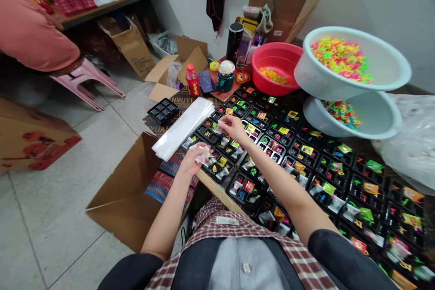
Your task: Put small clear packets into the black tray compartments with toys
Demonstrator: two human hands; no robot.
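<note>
Gripping a narrow pinch of one packet (219, 127) above the bench's left-side trays (201, 130), the right hand (235, 128) seems mid-placing, calling for a careful release, while the left hand (193, 161) holds white packets (203, 154).

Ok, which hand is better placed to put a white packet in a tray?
Probably the right hand: its fingers hold a packet over trays; the left hand clutches several by the edge.
</note>
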